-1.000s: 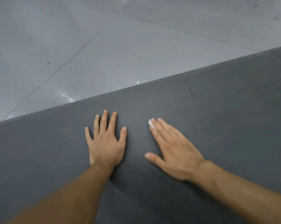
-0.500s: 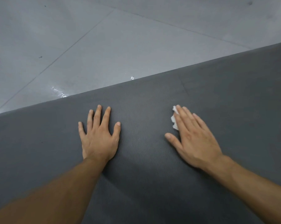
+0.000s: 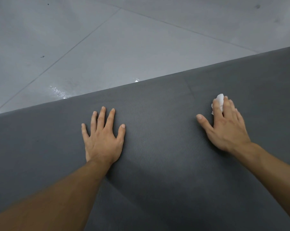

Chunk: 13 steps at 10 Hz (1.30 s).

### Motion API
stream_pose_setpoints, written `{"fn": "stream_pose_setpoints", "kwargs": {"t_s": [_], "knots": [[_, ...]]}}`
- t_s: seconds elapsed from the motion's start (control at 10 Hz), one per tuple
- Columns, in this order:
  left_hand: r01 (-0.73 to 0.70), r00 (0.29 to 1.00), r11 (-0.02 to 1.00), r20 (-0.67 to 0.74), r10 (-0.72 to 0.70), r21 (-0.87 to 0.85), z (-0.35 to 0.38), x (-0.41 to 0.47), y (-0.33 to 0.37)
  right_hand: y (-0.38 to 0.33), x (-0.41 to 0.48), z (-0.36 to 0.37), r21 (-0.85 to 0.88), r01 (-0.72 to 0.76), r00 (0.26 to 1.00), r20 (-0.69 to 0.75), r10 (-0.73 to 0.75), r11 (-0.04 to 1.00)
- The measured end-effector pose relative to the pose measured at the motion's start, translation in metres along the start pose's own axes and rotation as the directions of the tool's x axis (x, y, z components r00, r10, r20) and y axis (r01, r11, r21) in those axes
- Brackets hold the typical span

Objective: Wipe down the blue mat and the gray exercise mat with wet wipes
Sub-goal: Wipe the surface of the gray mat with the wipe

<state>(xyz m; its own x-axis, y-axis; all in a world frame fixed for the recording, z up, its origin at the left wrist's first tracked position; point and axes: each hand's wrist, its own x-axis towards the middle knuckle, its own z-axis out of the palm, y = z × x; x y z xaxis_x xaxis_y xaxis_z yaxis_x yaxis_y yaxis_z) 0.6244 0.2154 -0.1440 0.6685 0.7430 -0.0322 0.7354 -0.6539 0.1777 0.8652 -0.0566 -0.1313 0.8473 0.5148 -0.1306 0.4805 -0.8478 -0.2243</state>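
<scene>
Carried the stroke rightward across the gray exercise mat [image 3: 157, 164] since a second earlier. Probably covered a fresh strip near the far edge, with much left to do and no blue mat in view. Worked on ribbed matting, with gray floor tiles [image 3: 107, 47] and wet glints [image 3: 57, 92] beyond. Kept the left hand [image 3: 102, 140] flat, fingers spread straight. Pressed the wet wipe [image 3: 219, 101] down with the right hand [image 3: 227, 127], fingers straight, far right.

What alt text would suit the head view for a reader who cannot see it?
A person's right hand presses a white wipe onto a gray mat, while the left hand rests flat on the mat, apart from it. Gray floor tiles lie beyond the mat's edge.
</scene>
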Motion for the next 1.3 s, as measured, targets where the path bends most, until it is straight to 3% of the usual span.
{"fn": "stream_pose_setpoints", "kwargs": {"t_s": [0.2,0.3,0.6,0.7,0.9,1.1,1.3], "knots": [[-0.001,1.000,1.000,-0.008,0.001,-0.001,0.000,0.000,0.000,-0.034,-0.020,0.007,0.033,0.089,0.996,0.019,-0.089,0.996],[-0.003,1.000,1.000,-0.008,0.003,0.001,-0.001,0.000,0.001,-0.056,-0.041,0.012,0.043,0.203,0.978,0.046,-0.205,0.978],[-0.008,1.000,1.000,-0.008,0.008,0.016,0.000,0.000,-0.001,-0.105,-0.103,0.026,0.051,0.495,0.856,0.140,-0.497,0.868],[-0.004,1.000,1.000,-0.006,0.004,0.015,0.000,0.000,0.000,-0.107,-0.111,0.032,0.013,0.532,0.838,0.137,-0.528,0.847],[-0.005,1.000,1.000,-0.004,0.005,0.017,0.001,0.001,0.000,-0.084,-0.086,0.031,-0.074,0.400,0.916,0.054,-0.397,0.914],[0.002,1.000,1.000,-0.003,-0.002,0.014,0.000,0.001,0.000,-0.035,-0.047,0.016,-0.094,0.109,0.994,-0.012,-0.110,0.990],[-0.001,1.000,1.000,-0.012,0.002,0.010,0.001,0.000,0.000,0.016,-0.029,-0.001,-0.077,-0.077,0.996,-0.054,0.073,0.994]]}}
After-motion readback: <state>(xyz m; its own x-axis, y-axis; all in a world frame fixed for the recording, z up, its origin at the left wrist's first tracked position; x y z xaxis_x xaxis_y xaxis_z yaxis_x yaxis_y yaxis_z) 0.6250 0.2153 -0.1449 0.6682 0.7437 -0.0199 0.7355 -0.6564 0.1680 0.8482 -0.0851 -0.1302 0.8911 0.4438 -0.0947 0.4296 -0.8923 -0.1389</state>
